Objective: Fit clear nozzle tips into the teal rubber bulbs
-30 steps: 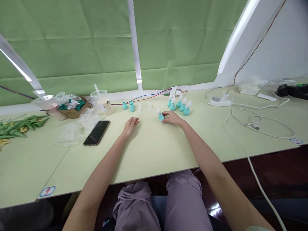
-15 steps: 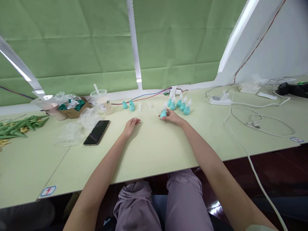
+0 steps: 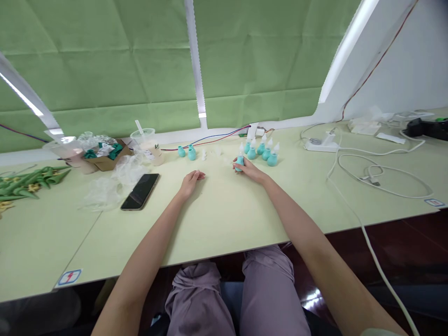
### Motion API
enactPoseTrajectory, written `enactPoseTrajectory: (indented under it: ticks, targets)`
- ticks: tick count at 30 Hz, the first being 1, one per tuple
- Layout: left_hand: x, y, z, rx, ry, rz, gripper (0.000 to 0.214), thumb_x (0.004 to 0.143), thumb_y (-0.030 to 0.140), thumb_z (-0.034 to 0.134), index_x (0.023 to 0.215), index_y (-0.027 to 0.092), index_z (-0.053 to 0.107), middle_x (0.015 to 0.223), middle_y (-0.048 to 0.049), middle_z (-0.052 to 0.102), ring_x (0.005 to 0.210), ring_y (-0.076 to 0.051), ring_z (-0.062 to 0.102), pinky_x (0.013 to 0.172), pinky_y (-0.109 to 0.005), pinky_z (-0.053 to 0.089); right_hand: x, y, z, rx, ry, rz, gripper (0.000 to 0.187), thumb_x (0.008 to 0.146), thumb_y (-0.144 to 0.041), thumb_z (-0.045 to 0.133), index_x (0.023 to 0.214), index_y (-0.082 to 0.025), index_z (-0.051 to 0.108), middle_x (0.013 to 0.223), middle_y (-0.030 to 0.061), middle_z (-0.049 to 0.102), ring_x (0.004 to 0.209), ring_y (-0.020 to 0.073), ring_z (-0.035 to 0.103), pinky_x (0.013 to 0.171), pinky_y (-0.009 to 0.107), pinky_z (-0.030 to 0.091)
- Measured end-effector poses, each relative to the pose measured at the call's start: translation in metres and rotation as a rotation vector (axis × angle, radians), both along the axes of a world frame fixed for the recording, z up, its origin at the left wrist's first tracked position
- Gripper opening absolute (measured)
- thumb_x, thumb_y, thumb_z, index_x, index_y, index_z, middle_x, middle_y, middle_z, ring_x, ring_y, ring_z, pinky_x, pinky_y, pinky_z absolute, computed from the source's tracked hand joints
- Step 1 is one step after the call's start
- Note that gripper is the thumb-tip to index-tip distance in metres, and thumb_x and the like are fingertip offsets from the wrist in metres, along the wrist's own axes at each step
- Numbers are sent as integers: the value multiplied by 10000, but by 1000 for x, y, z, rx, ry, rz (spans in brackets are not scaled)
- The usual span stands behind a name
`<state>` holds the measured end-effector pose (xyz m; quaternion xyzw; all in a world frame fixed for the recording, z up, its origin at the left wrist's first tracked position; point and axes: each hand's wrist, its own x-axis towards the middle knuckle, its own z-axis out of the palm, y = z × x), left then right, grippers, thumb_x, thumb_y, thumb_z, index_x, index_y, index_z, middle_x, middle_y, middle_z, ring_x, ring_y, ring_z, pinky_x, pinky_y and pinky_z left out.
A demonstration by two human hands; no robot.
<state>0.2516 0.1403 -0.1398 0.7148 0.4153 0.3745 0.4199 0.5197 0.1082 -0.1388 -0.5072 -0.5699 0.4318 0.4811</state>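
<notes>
My right hand (image 3: 249, 169) is closed round a small teal bulb with a white nozzle (image 3: 240, 158), held upright on the pale green table (image 3: 224, 214). Just right of it stands a cluster of several teal bulbs with white nozzles (image 3: 263, 150). My left hand (image 3: 190, 180) rests flat on the table with its fingers loosely open and nothing in it. Two teal bulbs without nozzles (image 3: 186, 152) and a few loose clear nozzles (image 3: 210, 153) lie beyond my left hand.
A black phone (image 3: 140, 191) and crumpled clear plastic (image 3: 105, 189) lie left of my left hand. A cardboard box (image 3: 107, 156), a cup with a straw (image 3: 149, 145) and green stems (image 3: 30, 179) sit further left. White cables (image 3: 374, 179) and a power strip (image 3: 320, 145) cover the right side.
My right hand has stood the teal bulb upright and shifted it a little back and right, toward the cluster of bulbs. My left hand has stayed still.
</notes>
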Motion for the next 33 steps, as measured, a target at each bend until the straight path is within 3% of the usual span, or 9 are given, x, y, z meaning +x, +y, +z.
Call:
enactPoseTrajectory:
  ticks: [6, 14, 21, 25, 28, 33]
  targets:
    - [0, 1, -1, 4, 18, 0, 604, 778, 663, 366, 872, 129, 632, 891, -111, 650, 872, -206, 582, 894, -354, 426, -3, 4, -4, 58, 8, -4, 368, 741, -483, 577, 944, -191, 482, 842, 21, 576, 679, 111, 528, 605, 241, 429]
    - [1, 2, -3, 8, 15, -4, 595, 779, 659, 372, 865, 130, 632, 901, -109, 649, 874, -203, 585, 887, -348, 429, 5, 8, -9, 58, 41, 46, 493, 715, -489, 614, 1102, -215, 479, 987, 49, 576, 870, 150, 555, 764, 286, 471]
    - [1, 4, -6, 13, 25, -5, 585, 785, 648, 365, 870, 134, 631, 886, -105, 651, 869, -200, 583, 886, -340, 426, 13, 11, -4, 88, 54, -27, 520, 567, -566, 715, 858, -154, 590, 832, 64, 608, 747, 176, 582, 778, 358, 494]
    - [1, 6, -7, 24, 27, -10, 577, 788, 641, 362, 866, 136, 630, 888, -103, 653, 863, -198, 586, 878, -338, 429, 13, 10, -5, 110, 94, -42, 495, 625, -567, 677, 917, -184, 563, 890, 45, 591, 808, 158, 571, 824, 341, 486]
    - [0, 6, -8, 32, 21, -17, 572, 792, 633, 364, 865, 132, 629, 888, -104, 652, 862, -198, 587, 874, -338, 431, 11, 10, -7, 113, 109, -67, 440, 676, -562, 630, 927, -217, 523, 893, 16, 561, 804, 135, 548, 788, 307, 489]
    - [0, 6, -9, 32, 33, -14, 552, 806, 616, 356, 865, 140, 630, 894, -100, 653, 874, -198, 585, 882, -337, 426, 11, 10, -5, 157, 21, -208, 392, 614, -497, 696, 778, -207, 491, 693, -19, 498, 634, 116, 490, 663, 280, 467]
